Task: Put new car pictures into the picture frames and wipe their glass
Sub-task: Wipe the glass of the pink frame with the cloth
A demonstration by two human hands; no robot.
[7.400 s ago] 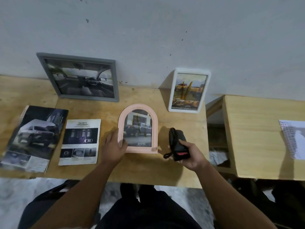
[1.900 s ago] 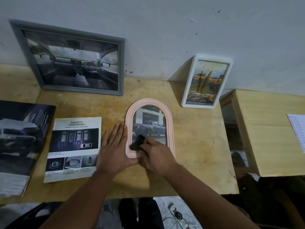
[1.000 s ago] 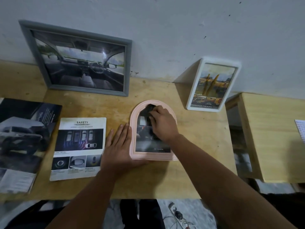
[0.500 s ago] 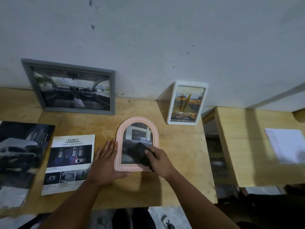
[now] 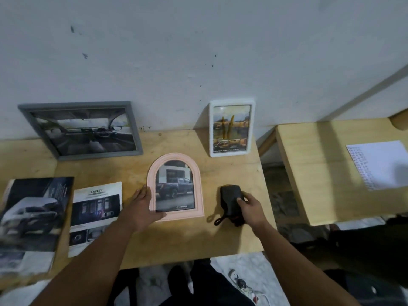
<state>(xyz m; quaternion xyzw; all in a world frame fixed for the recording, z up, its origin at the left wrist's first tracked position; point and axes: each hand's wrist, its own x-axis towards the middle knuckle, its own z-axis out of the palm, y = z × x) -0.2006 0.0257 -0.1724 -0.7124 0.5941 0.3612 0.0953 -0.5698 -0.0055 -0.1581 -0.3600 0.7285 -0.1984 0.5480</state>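
Holding the frame and the cloth

The pink frame lies flat on the counter. The left hand holds its left edge, fingers straight. The right hand curls around the black cloth just beside it.

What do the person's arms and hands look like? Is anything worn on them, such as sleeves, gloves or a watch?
Both forearms are bare: no sleeves reach into view. The left hand and the right hand wear no gloves, and I see no watch, bracelet or ring on either. The clothing visible lower down is dark.
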